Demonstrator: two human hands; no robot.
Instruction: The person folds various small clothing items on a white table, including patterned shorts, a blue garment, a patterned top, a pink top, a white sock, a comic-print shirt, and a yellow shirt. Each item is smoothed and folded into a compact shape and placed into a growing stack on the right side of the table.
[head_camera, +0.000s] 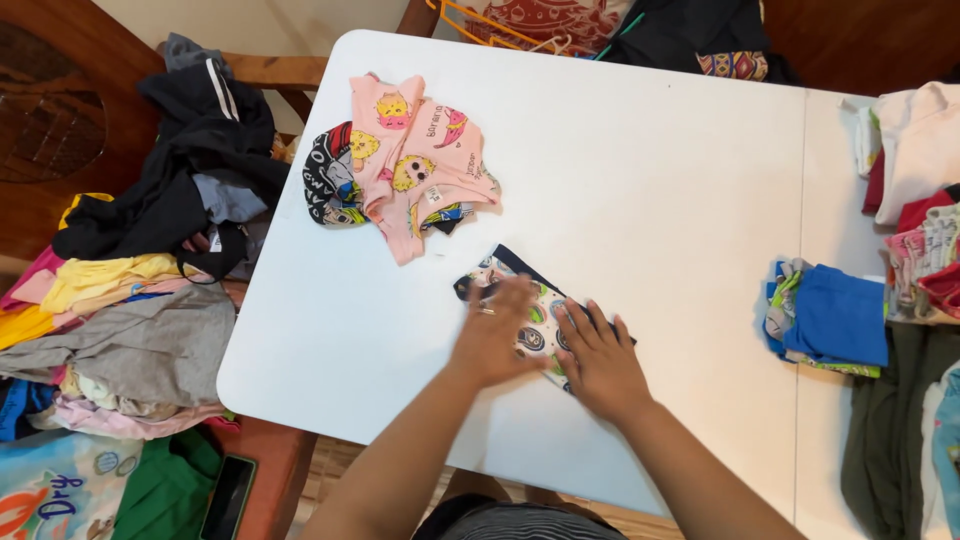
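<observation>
Head view of two hands pressing a small patterned garment (528, 318) flat on a white surface (650, 200). The garment, pale with round motifs and a dark edge, lies near the front edge of the surface, directly under and just ahead of the hands; its long axis runs diagonally from far left to near right. The left hand (495, 335), slightly blurred, lies palm down with fingers spread over the garment's far-left part; the right hand (600, 362) rests flat on its near-right end. Neither hand is closed around anything, and both touch the cloth. Farther back on the surface lies a pink printed garment (420, 160) over a dark printed one (325, 180), well apart from the hands. A folded blue garment (835, 318) lies to the right, near further stacked clothes (915, 150). A heap of unsorted clothing (150, 280) covers wooden furniture at the left.
</observation>
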